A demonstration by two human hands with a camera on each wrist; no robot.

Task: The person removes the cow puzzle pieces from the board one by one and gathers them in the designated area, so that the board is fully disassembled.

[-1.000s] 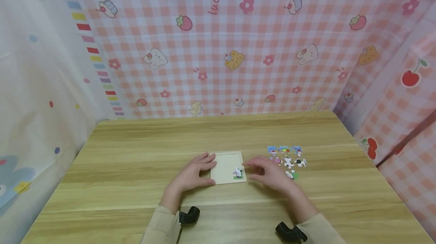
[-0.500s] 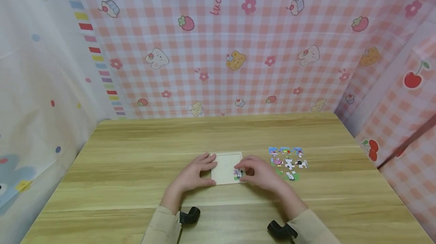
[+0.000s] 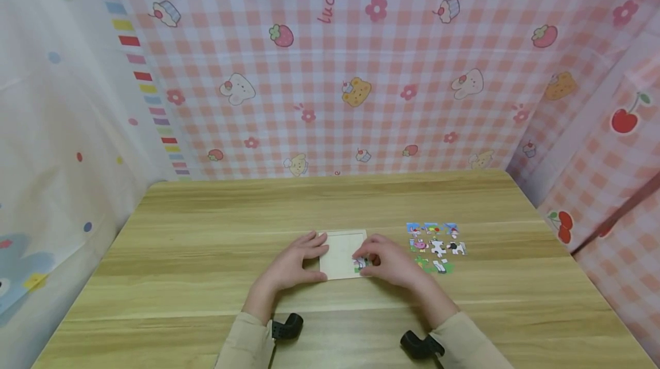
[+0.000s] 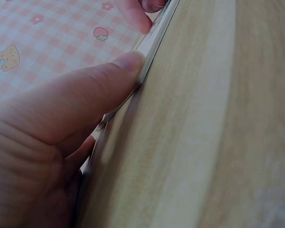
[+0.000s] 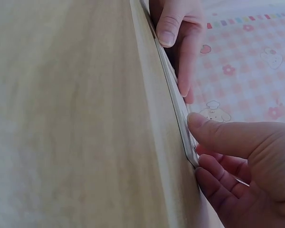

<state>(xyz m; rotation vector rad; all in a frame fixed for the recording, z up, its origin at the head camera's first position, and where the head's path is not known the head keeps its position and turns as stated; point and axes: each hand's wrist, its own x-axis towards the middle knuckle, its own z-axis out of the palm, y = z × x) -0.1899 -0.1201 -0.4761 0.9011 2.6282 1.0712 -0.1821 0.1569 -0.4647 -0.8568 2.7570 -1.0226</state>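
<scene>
A shallow square wooden puzzle tray (image 3: 337, 248) lies on the table. One printed puzzle piece (image 3: 358, 267) with white and green on it sits at the tray's near right corner. My left hand (image 3: 291, 261) rests along the tray's left side, fingers spread and nearly straight, thumb at the near left corner; in the left wrist view the thumb (image 4: 128, 61) presses the rim. My right hand (image 3: 387, 260) pinches the puzzle piece with thumb and curled fingers, partly covering it. Right wrist view: the right thumb (image 5: 204, 124) tip meets the tray top; the piece is barely visible.
Right of the tray, several loose puzzle pieces (image 3: 437, 247) lie in rough rows on the wooden table (image 3: 232, 203). A pink checked cloth (image 3: 319, 65) hangs behind the table's back edge. Black wrist mounts (image 3: 286, 326) sit at both sleeves.
My right hand has moved left from beside the tray onto the puzzle piece in its near right corner, then shifted only slightly. My left hand has stayed on the tray's left side.
</scene>
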